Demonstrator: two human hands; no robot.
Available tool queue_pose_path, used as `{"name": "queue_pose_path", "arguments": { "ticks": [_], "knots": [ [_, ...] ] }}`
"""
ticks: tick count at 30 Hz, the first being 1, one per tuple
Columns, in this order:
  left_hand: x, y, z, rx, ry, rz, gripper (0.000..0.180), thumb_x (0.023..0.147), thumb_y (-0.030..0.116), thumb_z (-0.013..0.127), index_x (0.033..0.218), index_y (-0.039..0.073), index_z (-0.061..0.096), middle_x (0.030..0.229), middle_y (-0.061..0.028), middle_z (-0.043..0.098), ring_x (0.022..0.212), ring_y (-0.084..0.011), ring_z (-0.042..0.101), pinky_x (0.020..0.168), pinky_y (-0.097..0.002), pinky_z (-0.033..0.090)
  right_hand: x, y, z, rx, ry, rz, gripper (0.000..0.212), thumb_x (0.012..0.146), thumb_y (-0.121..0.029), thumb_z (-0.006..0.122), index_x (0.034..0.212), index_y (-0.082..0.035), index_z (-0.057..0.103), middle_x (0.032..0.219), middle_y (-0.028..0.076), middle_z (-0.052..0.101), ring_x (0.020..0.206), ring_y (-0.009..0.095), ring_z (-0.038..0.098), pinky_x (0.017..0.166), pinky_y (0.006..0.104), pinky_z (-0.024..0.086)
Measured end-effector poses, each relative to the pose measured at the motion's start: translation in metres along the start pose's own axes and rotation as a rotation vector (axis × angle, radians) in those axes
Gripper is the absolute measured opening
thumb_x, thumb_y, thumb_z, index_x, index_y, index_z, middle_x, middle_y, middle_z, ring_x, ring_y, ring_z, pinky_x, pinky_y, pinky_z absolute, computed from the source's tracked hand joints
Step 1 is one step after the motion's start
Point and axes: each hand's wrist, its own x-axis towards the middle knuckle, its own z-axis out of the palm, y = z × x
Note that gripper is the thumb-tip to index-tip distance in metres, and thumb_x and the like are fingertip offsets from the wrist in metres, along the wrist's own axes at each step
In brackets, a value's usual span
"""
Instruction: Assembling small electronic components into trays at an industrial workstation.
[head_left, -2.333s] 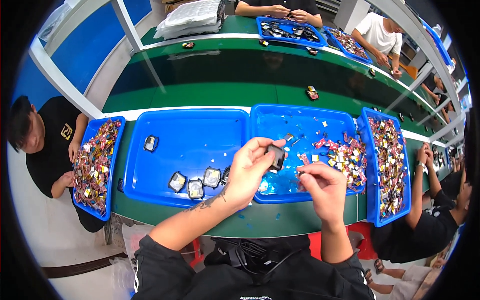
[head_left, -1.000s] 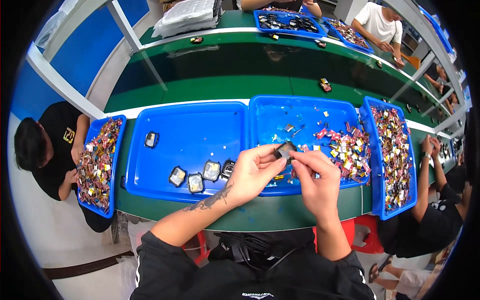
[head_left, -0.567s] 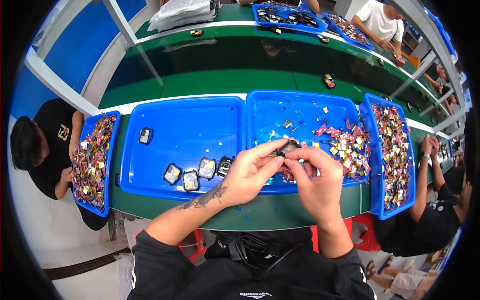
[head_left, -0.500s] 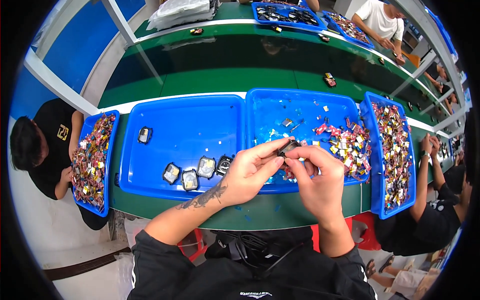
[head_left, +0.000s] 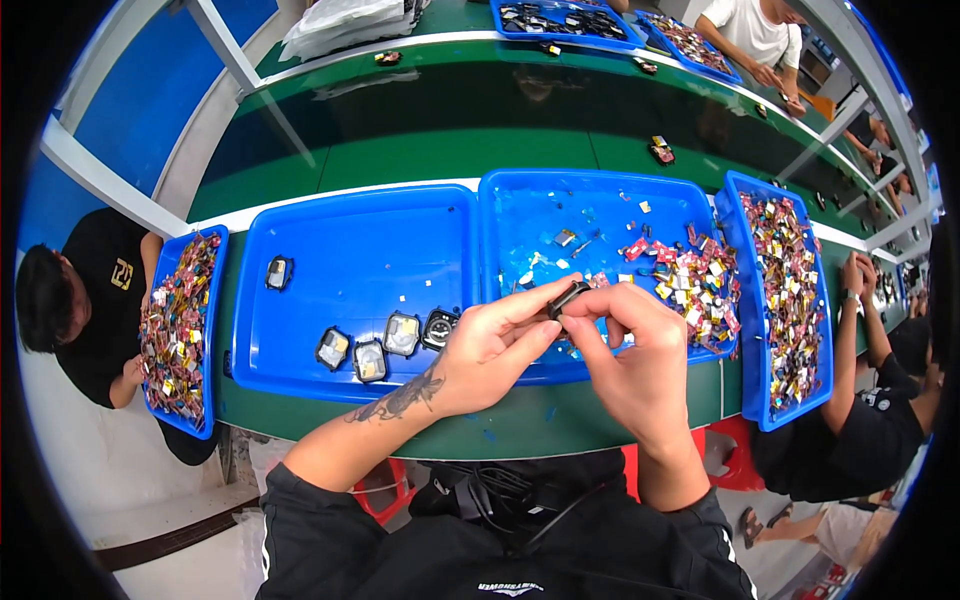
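1. Left hand (head_left: pixel 497 345): thumb and fingers pinch black casing (head_left: pixel 568 298), presumably steadying it.
2. Right hand (head_left: pixel 637 345): thumb and forefinger pinch the casing's near edge; two-sided hold likely stops it twisting. Can't tell if a small part is between the tips.
3. Casing is tilted, above right tray (head_left: pixel 600 187) toward its near edge; perhaps so scraps stay contained.
4. Left tray (head_left: pixel 340 235): four housings (head_left: pixel 402 334) by near edge, toward near right corner, probably for easy reach; lone housing (head_left: pixel 279 273) near left edge.
5. Small parts (head_left: pixel 695 285) heap against right tray's right edge, seemingly leaving its middle freer.
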Motion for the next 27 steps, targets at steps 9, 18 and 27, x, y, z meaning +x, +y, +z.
{"name": "queue_pose_path", "arguments": {
  "ticks": [9,18,27],
  "knots": [
    [0.000,0.002,0.000,0.092,0.010,-0.060,0.043,0.098,0.004,0.048,0.141,0.000,0.042,0.121,-0.0105,0.060,0.108,-0.0114,0.057,0.094,-0.0262,0.046,0.000,0.004,-0.002,-0.111,0.094,-0.116,0.020,0.068,0.001,0.076,0.076,-0.005,0.059,0.073,0.006,0.059,0.061,0.020,0.056,0.054,0.0305,0.045],
    [0.007,0.011,0.003,-0.117,0.149,-0.070,0.041,0.098,0.004,0.046,0.139,-0.001,0.039,0.120,-0.0133,0.061,0.110,-0.0167,0.060,0.092,-0.0315,0.052,-0.005,0.026,0.002,0.586,0.090,0.278,0.022,0.078,0.002,0.073,0.095,0.000,0.059,0.091,0.005,0.062,0.082,0.011,0.060,0.074,0.0264,0.053],
    [0.005,0.015,-0.004,0.525,0.080,0.365,0.032,0.090,-0.005,0.053,0.120,0.001,0.060,0.126,-0.0160,0.057,0.106,-0.0233,0.063,0.086,-0.0308,0.054,-0.022,0.024,-0.001,0.826,-0.009,0.352,0.016,0.084,0.009,0.067,0.098,0.006,0.060,0.091,0.009,0.067,0.084,0.013,0.066,0.076,0.0235,0.055]
  ]
}}
